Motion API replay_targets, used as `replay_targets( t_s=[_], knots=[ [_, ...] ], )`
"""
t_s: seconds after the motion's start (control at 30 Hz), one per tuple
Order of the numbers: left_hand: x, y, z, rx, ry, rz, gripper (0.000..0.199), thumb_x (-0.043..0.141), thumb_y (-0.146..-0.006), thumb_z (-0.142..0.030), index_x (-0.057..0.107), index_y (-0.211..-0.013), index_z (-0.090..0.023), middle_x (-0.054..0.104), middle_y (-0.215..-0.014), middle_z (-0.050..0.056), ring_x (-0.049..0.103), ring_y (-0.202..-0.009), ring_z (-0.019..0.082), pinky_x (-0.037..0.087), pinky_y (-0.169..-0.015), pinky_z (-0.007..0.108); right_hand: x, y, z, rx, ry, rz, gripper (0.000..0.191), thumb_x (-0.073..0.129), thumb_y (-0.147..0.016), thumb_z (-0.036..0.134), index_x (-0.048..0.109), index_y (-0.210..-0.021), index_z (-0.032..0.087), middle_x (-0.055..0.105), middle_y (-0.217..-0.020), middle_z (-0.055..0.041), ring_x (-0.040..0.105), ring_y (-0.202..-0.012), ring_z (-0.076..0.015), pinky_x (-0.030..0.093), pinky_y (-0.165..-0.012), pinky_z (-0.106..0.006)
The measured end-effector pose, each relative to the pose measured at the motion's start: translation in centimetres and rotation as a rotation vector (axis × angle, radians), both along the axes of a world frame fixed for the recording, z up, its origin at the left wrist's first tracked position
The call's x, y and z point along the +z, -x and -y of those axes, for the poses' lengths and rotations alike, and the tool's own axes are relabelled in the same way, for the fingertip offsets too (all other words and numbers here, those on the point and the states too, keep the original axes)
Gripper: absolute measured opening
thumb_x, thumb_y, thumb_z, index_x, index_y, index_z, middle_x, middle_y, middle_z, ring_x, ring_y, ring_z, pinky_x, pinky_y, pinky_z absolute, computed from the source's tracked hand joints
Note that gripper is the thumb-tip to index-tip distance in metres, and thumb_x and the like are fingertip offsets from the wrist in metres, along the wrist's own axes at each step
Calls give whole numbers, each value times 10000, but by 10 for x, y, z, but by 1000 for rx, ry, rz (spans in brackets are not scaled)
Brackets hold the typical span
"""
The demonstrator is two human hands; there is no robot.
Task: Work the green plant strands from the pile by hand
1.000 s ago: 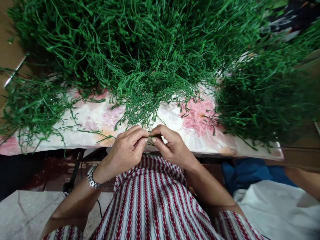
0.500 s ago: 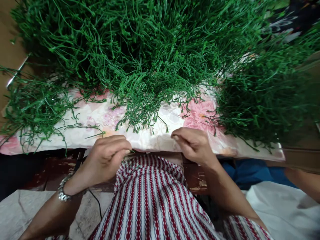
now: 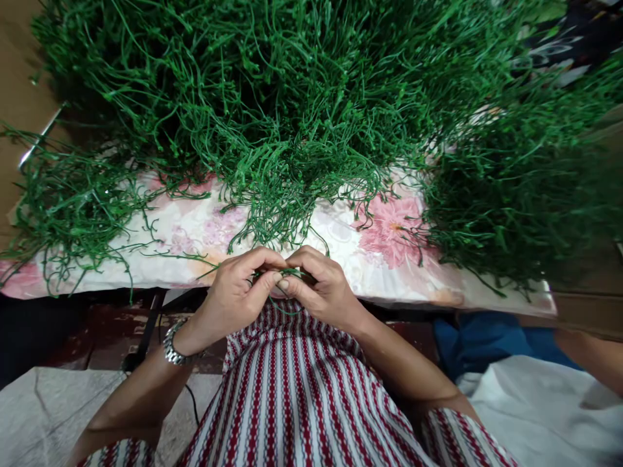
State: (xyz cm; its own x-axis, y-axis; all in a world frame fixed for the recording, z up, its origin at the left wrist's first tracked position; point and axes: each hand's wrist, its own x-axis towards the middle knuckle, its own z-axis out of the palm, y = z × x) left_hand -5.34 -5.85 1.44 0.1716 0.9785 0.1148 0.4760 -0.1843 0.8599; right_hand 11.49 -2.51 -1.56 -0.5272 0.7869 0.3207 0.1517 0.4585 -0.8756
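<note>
My left hand (image 3: 241, 285) and my right hand (image 3: 324, 288) meet at the table's front edge, just above my lap. Between their pinched fingertips is a small thin green stem piece (image 3: 287, 274), which looks like an artificial plant sprig. Both hands are closed on it, and a fine green strand curves down below the fingers. Part of the piece is hidden by the thumbs and fingers. Just beyond the hands, a tuft of similar green stems (image 3: 277, 217) spills from the big pile (image 3: 292, 84) over the flowered tablecloth (image 3: 341, 227).
Smaller heaps of green stems lie at the left (image 3: 78, 207) and the right (image 3: 511, 201). A shiny metal rod (image 3: 41, 136) leans by the cardboard (image 3: 17, 78) at far left. At lower right are another person's arm (image 3: 594, 360) and blue clothing (image 3: 487, 344).
My hands were apart over the table edge and have come together. The right hand has moved left and now grips the green piece beside the left hand's fingers.
</note>
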Motion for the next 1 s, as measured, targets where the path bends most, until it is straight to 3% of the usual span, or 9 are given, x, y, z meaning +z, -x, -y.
replay_targets(
  t_s=[0.23, 0.37, 0.63, 0.83, 1.0],
  knots=[
    [5, 3, 0, -87, -57, -190, 136, 511, -781, -90, 562, -876, -173, 610, -786, -8, 562, -694, 101, 441, -615, 201, -2, -6, -3, 115, 33, -36, 127, 556, -840, 254, 573, -893, 139, 552, -764, -37, 520, -710, -120, 434, -650, -259],
    [10, 3, 1, -117, -124, -282, 101, 512, -803, -103, 562, -871, -157, 593, -780, 1, 541, -696, 103, 420, -623, 211, -4, -5, -1, 92, 19, -49, 113, 530, -849, 230, 581, -892, 138, 564, -775, -49, 529, -717, -125, 448, -658, -270],
    [5, 0, 3, -139, -83, -368, 101, 464, -818, -111, 535, -764, -157, 555, -705, 3, 520, -672, 123, 385, -611, 250, -6, -3, 6, 45, -192, 35, 110, 453, -840, 96, 541, -802, 149, 553, -750, -50, 518, -742, -134, 438, -655, -257],
    [13, 4, 7, -457, -65, -522, 163, 405, -812, -105, 481, -677, -156, 509, -640, 7, 455, -602, 133, 331, -553, 271, 0, -15, 6, 330, -171, 90, 149, 435, -859, 133, 543, -757, 125, 485, -660, -17, 469, -636, -105, 385, -582, -225],
    [21, 5, 8, -617, -28, -402, 182, 417, -798, -80, 482, -644, -152, 523, -631, 4, 451, -606, 121, 347, -581, 257, 6, -21, 1, 589, 17, 22, 197, 428, -876, 185, 569, -759, 110, 524, -703, -35, 505, -669, -99, 410, -622, -219]
  ],
)
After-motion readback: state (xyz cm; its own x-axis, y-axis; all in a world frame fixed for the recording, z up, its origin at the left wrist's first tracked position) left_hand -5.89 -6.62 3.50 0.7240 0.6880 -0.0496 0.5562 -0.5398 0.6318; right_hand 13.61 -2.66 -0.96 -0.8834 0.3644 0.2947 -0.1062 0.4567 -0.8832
